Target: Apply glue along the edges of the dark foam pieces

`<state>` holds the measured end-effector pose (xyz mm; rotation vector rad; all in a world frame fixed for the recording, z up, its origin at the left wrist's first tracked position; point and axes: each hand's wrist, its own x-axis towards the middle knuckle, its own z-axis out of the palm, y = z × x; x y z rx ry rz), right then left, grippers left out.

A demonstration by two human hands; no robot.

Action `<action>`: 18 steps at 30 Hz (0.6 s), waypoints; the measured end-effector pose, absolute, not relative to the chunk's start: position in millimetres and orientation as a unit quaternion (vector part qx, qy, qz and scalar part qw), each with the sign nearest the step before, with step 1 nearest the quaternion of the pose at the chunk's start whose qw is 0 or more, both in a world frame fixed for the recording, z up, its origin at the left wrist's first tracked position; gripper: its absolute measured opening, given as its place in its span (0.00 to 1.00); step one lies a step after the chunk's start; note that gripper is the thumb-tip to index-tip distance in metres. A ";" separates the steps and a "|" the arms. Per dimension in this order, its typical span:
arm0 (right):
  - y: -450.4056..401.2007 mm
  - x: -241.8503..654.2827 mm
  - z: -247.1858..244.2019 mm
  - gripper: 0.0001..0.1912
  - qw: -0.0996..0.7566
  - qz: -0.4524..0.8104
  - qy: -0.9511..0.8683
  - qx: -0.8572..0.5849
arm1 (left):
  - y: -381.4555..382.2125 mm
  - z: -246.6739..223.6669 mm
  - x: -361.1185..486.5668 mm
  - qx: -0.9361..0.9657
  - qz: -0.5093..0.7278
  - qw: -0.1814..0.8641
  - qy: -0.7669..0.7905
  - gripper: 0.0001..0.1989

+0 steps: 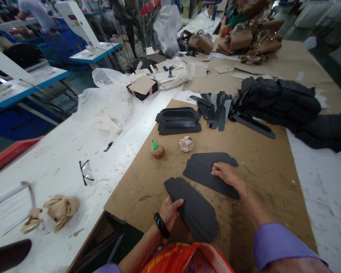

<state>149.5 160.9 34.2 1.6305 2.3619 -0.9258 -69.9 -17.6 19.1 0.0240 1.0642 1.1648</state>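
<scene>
Your left hand (172,210) pinches matte charcoal panels (198,207), long, round-cornered and slightly fanned, at the counter's (267,167) near side; your right hand (223,172), fingers bunched, touches overlapping notched panels (200,169) just beyond; whether it grips, I can't tell.

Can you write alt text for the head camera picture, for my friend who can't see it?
A person's left hand holds flat dark pieces at a brown work surface, while the right hand touches similar pieces lying there. Beyond them sit a crumpled ball and a green-topped round thing; eyeglasses lie to the left.
</scene>
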 end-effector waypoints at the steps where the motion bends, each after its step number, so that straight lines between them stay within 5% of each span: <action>1: 162.7 150.8 35.7 0.03 0.069 -0.307 0.793 0.522 | -17.4 20.0 -70.2 0.010 0.522 0.705 0.481 0.23; 10: 160.8 144.9 47.9 0.01 0.070 -0.224 0.850 0.471 | -17.2 17.7 -74.5 0.020 0.514 0.719 0.468 0.22; 18: 167.2 151.3 27.3 0.22 0.007 -0.170 0.839 0.517 | -19.2 13.0 -72.6 0.022 0.533 0.711 0.459 0.22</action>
